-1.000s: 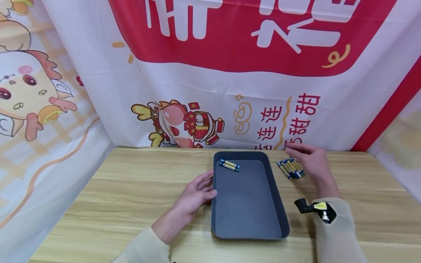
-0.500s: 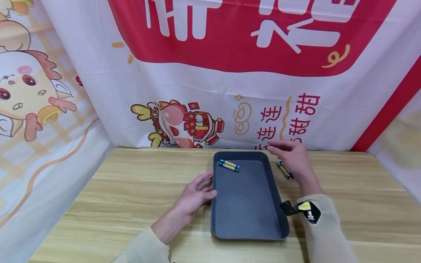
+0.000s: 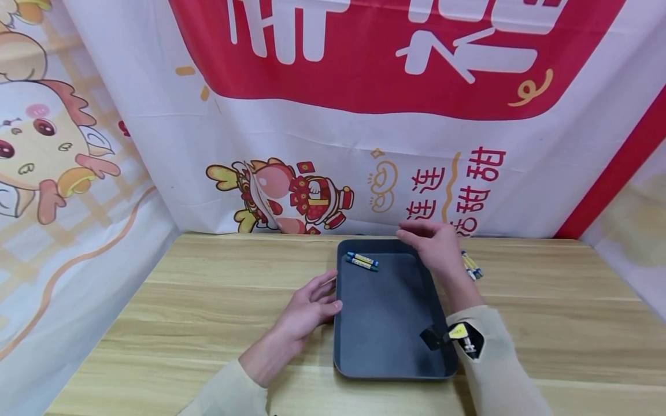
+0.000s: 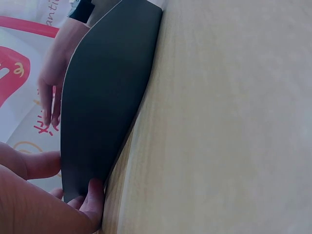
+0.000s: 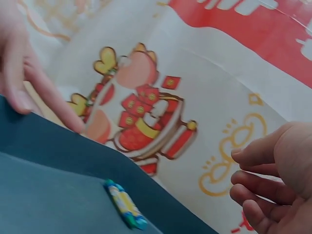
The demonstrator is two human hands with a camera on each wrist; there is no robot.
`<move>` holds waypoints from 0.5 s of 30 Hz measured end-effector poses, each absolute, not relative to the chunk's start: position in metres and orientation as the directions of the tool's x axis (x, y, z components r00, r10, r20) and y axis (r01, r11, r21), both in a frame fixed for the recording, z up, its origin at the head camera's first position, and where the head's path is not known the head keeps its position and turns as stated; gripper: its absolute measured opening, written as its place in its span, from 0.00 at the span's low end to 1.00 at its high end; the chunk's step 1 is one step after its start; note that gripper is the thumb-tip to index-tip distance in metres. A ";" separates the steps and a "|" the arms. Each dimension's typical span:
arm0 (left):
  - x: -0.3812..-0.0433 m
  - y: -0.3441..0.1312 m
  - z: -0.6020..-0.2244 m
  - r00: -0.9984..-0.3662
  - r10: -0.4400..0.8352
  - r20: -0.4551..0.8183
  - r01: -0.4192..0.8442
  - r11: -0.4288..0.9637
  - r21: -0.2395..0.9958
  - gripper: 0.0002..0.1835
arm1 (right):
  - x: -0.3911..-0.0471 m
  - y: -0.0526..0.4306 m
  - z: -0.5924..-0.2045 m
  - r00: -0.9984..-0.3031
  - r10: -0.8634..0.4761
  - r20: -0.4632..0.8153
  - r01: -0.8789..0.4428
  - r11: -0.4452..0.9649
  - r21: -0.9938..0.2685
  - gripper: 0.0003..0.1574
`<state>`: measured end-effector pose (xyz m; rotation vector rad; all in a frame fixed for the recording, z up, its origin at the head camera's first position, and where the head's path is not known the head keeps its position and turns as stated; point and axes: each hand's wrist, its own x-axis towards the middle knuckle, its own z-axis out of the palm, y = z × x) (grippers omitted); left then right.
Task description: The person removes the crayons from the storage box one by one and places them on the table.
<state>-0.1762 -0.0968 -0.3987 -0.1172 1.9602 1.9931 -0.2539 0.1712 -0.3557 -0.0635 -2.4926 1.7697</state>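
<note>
A dark grey rectangular tray (image 3: 382, 315) lies on the table. Two crayons (image 3: 362, 262) with yellow and blue wrappers rest side by side in its far left corner. My left hand (image 3: 307, 306) grips the tray's left wall, thumb at the rim and fingertips against the outer side, as the left wrist view shows. Over the tray's far right corner hovers my right hand (image 3: 437, 248), its fingers loosely bent with nothing between them in the right wrist view. More crayons (image 3: 472, 266) lie on the table right of the tray, partly hidden behind the right hand.
The wooden table (image 3: 208, 300) ends at the back against a white and red printed cloth (image 3: 312, 127). Another printed cloth (image 3: 67, 242) hangs along the left side. A black camera mount (image 3: 447, 338) on the right wrist overlaps the tray.
My right hand has moved left, from above the loose crayons to the tray's far right corner. The left hand, the tray and the two crayons in it have stayed put.
</note>
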 end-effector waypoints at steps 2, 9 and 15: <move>-0.177 -0.097 -0.400 -0.937 0.182 -0.298 -0.301 0.013 0.954 0.37 | -0.254 0.163 -0.357 -0.996 0.072 0.059 -0.032 0.327 -0.945 0.24; -0.178 -0.098 -0.401 -0.935 0.184 -0.303 -0.305 0.016 0.952 0.36 | -0.252 0.142 -0.358 -0.996 0.016 0.092 -0.082 0.326 -0.942 0.20; -0.178 -0.098 -0.400 -0.934 0.192 -0.300 -0.302 0.019 0.953 0.37 | -0.250 0.135 -0.356 -0.995 -0.001 0.100 -0.096 0.321 -0.942 0.20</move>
